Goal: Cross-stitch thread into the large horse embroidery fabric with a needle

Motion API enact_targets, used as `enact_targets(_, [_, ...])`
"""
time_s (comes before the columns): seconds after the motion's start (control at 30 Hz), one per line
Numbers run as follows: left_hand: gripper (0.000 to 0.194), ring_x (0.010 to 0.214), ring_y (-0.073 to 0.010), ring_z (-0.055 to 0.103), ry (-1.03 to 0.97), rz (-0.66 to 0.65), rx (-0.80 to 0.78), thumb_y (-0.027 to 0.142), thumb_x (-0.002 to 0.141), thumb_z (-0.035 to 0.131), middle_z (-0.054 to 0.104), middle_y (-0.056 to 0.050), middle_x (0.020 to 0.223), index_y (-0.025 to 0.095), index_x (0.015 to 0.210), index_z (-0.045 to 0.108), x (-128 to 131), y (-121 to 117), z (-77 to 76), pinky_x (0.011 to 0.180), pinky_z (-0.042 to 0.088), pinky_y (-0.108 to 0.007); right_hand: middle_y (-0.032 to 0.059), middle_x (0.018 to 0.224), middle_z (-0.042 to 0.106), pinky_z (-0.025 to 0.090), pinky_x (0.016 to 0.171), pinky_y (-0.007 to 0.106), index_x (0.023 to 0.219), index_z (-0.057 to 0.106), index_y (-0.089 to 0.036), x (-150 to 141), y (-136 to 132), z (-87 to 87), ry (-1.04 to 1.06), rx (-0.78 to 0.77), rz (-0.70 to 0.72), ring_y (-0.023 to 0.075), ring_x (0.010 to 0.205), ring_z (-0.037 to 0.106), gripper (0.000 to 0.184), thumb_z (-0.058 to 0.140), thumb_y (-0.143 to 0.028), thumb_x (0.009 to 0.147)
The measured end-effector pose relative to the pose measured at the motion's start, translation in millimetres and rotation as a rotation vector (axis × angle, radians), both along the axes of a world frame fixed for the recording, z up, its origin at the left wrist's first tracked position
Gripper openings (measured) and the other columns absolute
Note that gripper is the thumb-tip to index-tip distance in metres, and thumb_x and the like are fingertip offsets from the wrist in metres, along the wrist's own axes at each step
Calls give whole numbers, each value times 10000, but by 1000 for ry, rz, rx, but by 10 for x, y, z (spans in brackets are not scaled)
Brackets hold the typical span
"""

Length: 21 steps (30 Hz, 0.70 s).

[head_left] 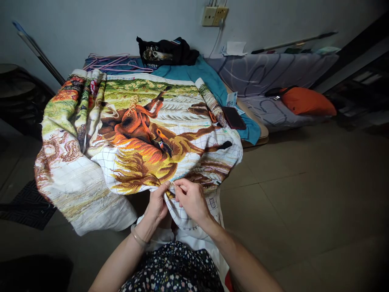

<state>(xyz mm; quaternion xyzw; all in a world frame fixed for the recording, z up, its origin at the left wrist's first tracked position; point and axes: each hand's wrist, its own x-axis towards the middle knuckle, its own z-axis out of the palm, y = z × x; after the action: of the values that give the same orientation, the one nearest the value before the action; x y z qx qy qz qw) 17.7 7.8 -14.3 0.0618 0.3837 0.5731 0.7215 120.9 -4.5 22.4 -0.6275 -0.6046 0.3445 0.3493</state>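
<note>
A large cross-stitch canvas (142, 162) with horse figures in orange and brown spreads from my lap over the low table. Its near edge is pinched between the thumb and fingers of my left hand (158, 202), which wears a bangle on the wrist. Close beside it, my right hand (191, 200) is closed in a pinch at the cloth. Whatever sits between those fingertips is too small to make out; a needle or thread is not clearly visible. Skeins of orange-brown thread (136, 121) lie on top of the canvas.
Behind the canvas are pink hangers (109, 63), a black bag (167, 52) and a teal cloth (185, 73). A dark phone (234, 118) rests at the right. Farther right, an orange bag (306, 101) lies on a grey cushion. Tiled floor (288, 194) extends to the right.
</note>
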Motion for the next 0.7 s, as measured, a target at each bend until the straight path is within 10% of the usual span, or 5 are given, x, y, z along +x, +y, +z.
enact_targets(0.7, [239, 561, -148, 598, 53, -30, -40, 266, 586, 784, 636, -13, 599, 133, 700, 622, -2, 7, 8, 571, 464, -275, -13, 498, 598, 365, 395, 183, 820, 646, -151, -14, -15, -39, 127, -28, -20, 95, 375, 500, 182, 489, -241, 809])
